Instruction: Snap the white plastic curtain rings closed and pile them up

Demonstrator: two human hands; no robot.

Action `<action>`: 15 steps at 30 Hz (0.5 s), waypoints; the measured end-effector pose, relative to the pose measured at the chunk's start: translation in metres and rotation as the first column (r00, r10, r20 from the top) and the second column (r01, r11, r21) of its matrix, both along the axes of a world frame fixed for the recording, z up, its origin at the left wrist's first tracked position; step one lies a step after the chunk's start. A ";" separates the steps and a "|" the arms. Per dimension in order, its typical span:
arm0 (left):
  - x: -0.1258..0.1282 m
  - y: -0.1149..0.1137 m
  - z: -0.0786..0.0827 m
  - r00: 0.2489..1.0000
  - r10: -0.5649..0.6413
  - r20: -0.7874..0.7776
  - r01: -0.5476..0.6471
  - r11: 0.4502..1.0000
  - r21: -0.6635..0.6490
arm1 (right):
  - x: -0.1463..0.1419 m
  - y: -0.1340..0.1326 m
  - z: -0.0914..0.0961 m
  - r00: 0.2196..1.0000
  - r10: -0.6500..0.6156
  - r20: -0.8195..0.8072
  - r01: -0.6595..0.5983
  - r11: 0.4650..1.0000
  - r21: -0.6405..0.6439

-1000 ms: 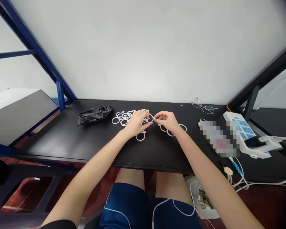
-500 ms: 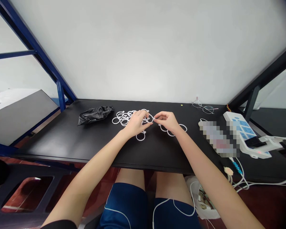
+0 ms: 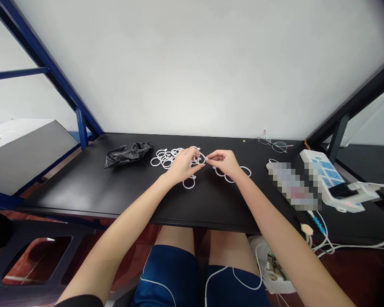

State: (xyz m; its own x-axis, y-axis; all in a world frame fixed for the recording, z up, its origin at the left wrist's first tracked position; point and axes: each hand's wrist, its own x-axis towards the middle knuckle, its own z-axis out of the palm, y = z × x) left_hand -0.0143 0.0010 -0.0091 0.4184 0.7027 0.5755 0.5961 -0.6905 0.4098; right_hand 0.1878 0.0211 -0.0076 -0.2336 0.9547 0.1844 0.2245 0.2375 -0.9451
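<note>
Both hands meet over the middle of a black table (image 3: pixel 83 187). My left hand (image 3: pixel 181 165) and my right hand (image 3: pixel 225 163) each pinch the same small white ring (image 3: pixel 201 158) between them, fingers closed. A pile of several white rings (image 3: pixel 165 157) lies just left of and behind my left hand. One ring (image 3: pixel 188 183) lies under my left wrist. A few more rings (image 3: pixel 243 172) lie beside my right wrist, partly hidden by it.
A crumpled black plastic bag (image 3: pixel 128 153) lies at the left back. Spectacles (image 3: pixel 275 145) rest near the wall on the right. A white power strip (image 3: pixel 329 179) with cables and a blurred object (image 3: pixel 291 187) occupy the right side. Blue frame bars stand on the left.
</note>
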 end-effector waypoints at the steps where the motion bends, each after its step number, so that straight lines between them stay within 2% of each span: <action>1: 0.000 0.000 0.000 1.000 0.000 -0.001 0.000 1.000 -0.001 | 0.000 0.000 -0.001 1.000 0.001 -0.008 -0.001 1.000 -0.003; 15: -0.001 0.001 -0.004 0.999 -0.029 -0.028 0.029 0.999 0.019 | 0.000 0.000 -0.001 0.999 0.002 -0.032 -0.001 1.000 0.023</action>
